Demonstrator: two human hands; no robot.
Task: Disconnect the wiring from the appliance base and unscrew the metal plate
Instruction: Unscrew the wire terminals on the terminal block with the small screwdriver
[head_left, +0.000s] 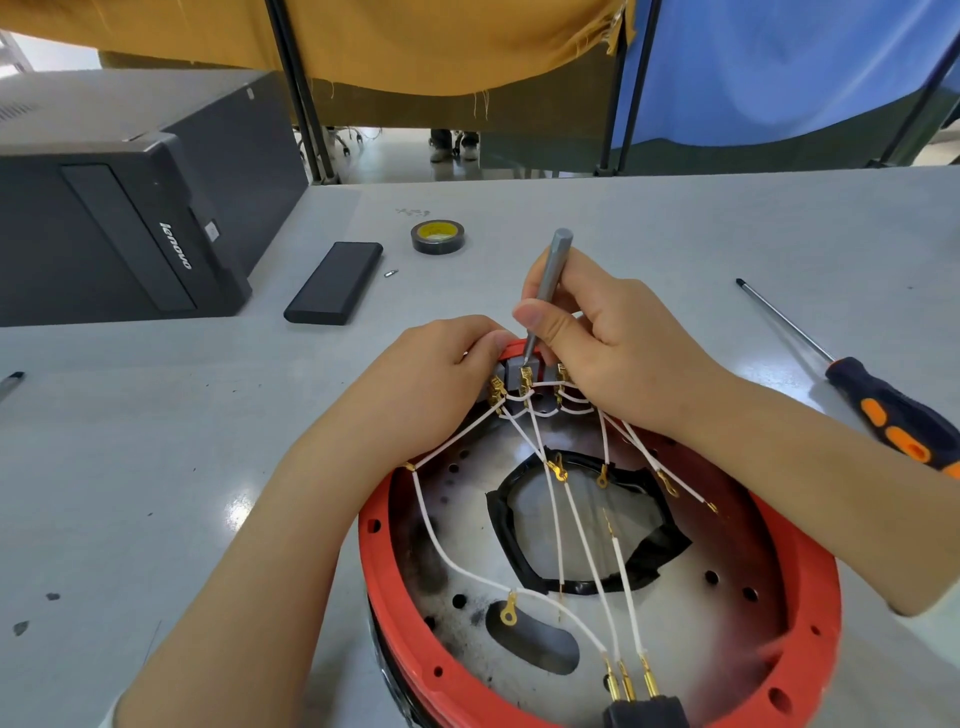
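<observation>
The round appliance base (810, 597) with a red rim lies upside down at the table's near edge. Inside it sits a scorched metal plate (727, 540) with black tape around its central hole. Several white wires (587, 540) with brass terminals run from a grey terminal block (519, 371) at the far rim down to a black plug (647, 712). My left hand (441, 374) grips the far rim beside the block. My right hand (608, 343) holds a slim grey screwdriver (548, 283), its tip down on the terminal block.
An orange-and-black screwdriver (883, 405) lies at the right. A roll of black tape (437, 236), a black flat case (335, 283) and a small bit (390, 272) lie beyond the base. A black computer tower (119, 208) fills the left.
</observation>
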